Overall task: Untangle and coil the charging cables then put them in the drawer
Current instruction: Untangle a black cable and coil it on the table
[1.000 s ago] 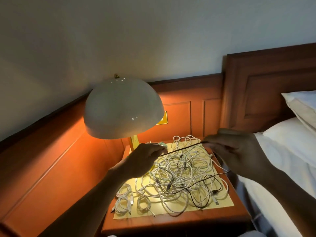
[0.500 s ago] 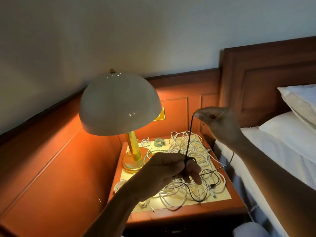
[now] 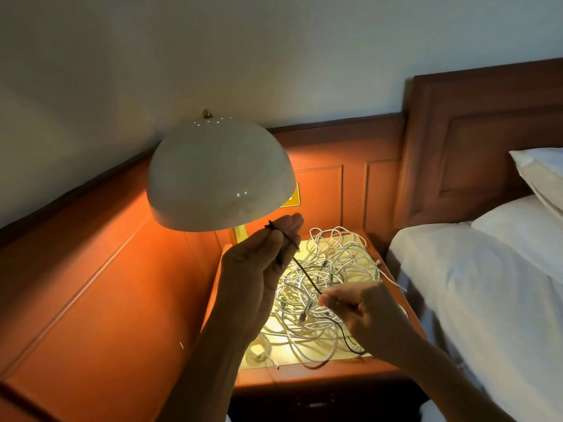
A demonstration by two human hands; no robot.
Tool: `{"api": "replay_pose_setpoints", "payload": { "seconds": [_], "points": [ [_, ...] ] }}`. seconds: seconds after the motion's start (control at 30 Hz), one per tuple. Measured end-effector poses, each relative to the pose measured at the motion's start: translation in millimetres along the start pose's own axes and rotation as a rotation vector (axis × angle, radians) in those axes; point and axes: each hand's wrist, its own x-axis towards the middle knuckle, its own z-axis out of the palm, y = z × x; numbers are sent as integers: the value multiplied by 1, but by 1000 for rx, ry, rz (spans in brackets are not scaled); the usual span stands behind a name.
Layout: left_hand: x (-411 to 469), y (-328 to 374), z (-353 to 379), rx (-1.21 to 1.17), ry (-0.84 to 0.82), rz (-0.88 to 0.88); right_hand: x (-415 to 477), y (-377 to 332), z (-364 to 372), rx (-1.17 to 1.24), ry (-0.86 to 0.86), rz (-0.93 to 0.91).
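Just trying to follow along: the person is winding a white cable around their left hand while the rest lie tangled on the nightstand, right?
Not quite: the head view shows the cable looped over the left hand is black, not white. The right hand feeds it, and the rest do lie tangled on the nightstand.

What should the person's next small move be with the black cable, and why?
Probably bring the right hand up and lay another loop over the left hand. The black cable already crosses the raised left hand's fingers, runs taut down to the right hand's pinch, and its tail trails over the white cables, so more remains to coil.
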Motion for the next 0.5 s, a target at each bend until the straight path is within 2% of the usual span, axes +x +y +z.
{"api": "replay_pose_setpoints", "payload": {
  "seconds": [0.13, 0.23, 0.37, 0.5],
  "points": [
    [2, -14, -8, 229, 102, 81, -13, -17, -3, -40, 58, -52],
    [0, -28, -18, 393, 105, 105, -15, -28, -10, -119, 64, -99],
    [-1, -40, -28, 636, 49, 124, -14, -34, -17, -274, 71, -168],
    [-8, -36, -25, 739, -108, 92, -6, -39, -30, -340, 118, -239]
  ]
}}
